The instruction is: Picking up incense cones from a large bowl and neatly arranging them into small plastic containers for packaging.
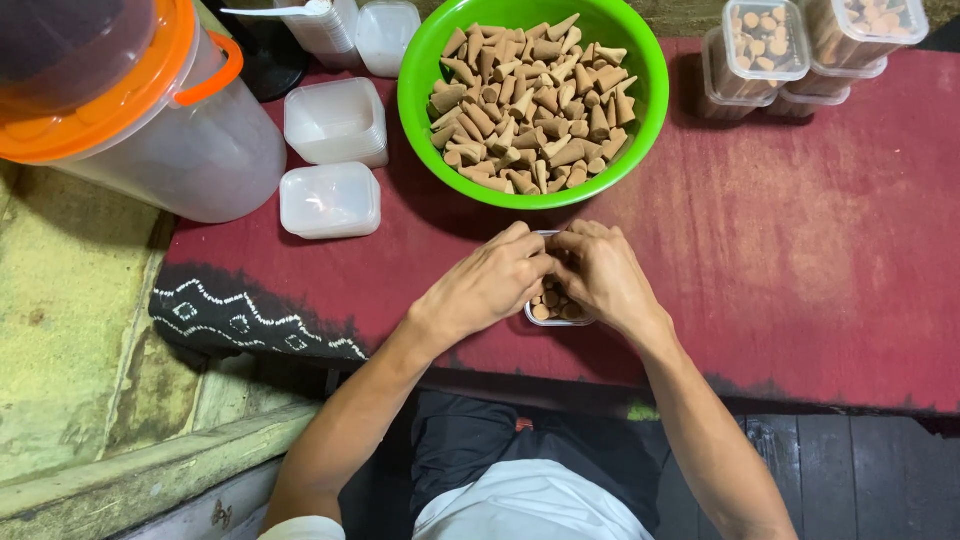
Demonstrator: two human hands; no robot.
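Note:
A small clear plastic box (556,316) partly filled with brown cones sits on the dark red cloth (800,250) near its front edge. My left hand (490,280) and my right hand (600,275) meet over the box, fingertips touching, covering most of it. Whether the fingers pinch any cones is hidden. Just beyond the hands stands a bright green bowl (640,120) heaped with several brown cones (535,100).
Empty clear boxes (335,120) and a lidded one (330,200) lie to the left. A big translucent jar with an orange lid (130,110) stands far left. Filled, closed boxes (765,45) are stacked at the back right. The cloth's patterned edge (250,320) hangs at the lower left.

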